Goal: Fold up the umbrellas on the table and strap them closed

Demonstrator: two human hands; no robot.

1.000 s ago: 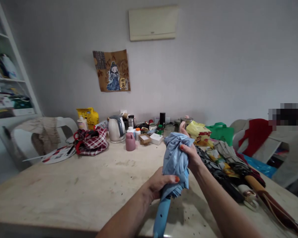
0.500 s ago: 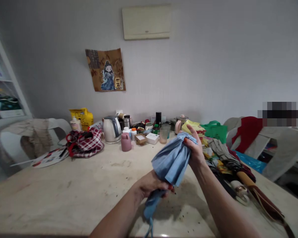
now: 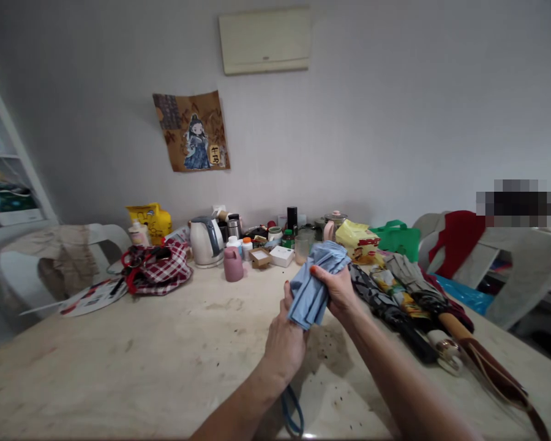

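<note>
A blue folding umbrella [image 3: 310, 297], its pleated cloth gathered into a bundle, is held above the table. My left hand [image 3: 287, 337] is wrapped round its lower part, and the handle is hidden behind that hand. Below the wrist hangs a blue strap loop [image 3: 292, 410]. My right hand [image 3: 337, 285] grips the cloth from the right side, its thumb pressed on the folds. To the right of my hands, several folded umbrellas [image 3: 395, 306] lie side by side on the table.
Along the back of the table [image 3: 165, 349] stand a kettle [image 3: 206, 242], a pink jug [image 3: 232, 264], small boxes and a glass. A checked cloth bag [image 3: 163, 266] lies left, a green bag [image 3: 398, 240] back right. Chairs flank the table; a person's blurred head [image 3: 517, 203] shows far right.
My right hand has moved left and down along the cloth, which is bunched more tightly. My left hand has turned upward round the umbrella, and the handle has gone out of sight.
</note>
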